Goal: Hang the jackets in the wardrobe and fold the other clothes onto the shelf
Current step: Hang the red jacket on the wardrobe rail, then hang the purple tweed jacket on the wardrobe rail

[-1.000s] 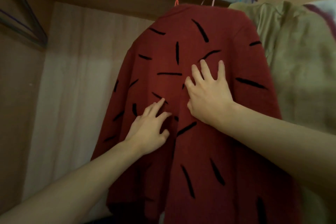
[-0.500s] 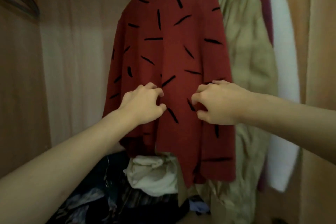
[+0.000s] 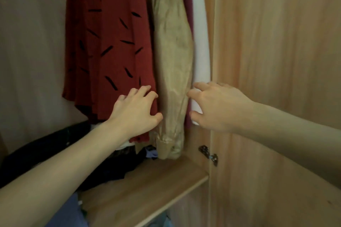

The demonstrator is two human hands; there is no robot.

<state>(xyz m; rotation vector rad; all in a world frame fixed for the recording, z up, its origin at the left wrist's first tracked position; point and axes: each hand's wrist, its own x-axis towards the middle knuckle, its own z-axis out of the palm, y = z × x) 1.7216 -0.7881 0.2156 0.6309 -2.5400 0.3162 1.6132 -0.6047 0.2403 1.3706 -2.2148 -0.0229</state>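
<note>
**Red jacket hung, hands move on**

My left hand (image 3: pixel 135 111) and right hand (image 3: pixel 217 106) have left the red jacket (image 3: pixel 108 42), fingers loosely spread, holding nothing, flanking the tan jacket (image 3: pixel 172 64) above the shelf (image 3: pixel 147 186). Hanging looks finished.

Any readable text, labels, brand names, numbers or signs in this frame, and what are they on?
None readable. The red garment carries only black dash marks, not letters. The tan jacket, the white garment, the wardrobe door and the hinge show no writing.
</note>
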